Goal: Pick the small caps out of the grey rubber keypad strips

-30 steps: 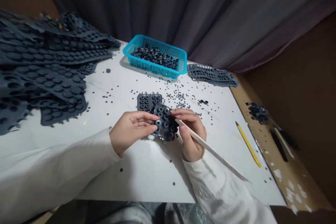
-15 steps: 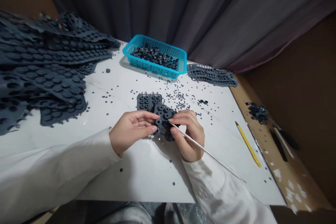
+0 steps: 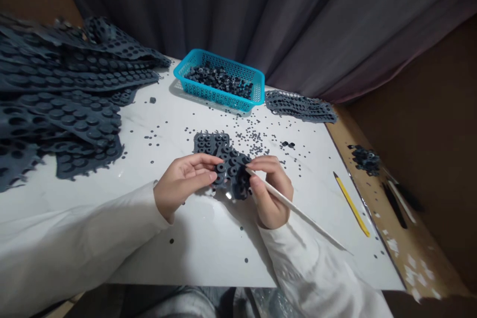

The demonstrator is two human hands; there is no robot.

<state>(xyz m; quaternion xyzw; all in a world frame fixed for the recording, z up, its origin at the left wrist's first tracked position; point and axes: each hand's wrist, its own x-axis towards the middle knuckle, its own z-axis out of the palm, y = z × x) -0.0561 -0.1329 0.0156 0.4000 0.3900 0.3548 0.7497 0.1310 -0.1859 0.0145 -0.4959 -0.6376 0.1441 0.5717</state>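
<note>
Between my hands is a dark grey moulded rubber sheet [image 3: 231, 163] with rows of round, ring-shaped knobs. My left hand [image 3: 189, 177] pinches its left edge between thumb and fingers. In my right hand [image 3: 273, 193] lies a thin white stick [image 3: 298, 213], gripped like a pen, its tip at the right part of the sheet; those fingertips also touch the sheet's right edge. Another small piece of the knobbed sheet [image 3: 211, 142] lies on the table just behind, partly overlapped by the held one.
A blue basket [image 3: 219, 90] holds many small dark rubber rings. Large knobbed sheets [image 3: 67, 94] are heaped at left; a punched strip [image 3: 301, 106] lies right of the basket. Tiny dark discs [image 3: 256, 140] litter the white table [image 3: 208, 253]. A yellow cutter-like tool [image 3: 352, 204] lies at right.
The held sheet has tilted and shifted slightly left with my left hand. My right hand and the stick's tip have moved a little to the right.
</note>
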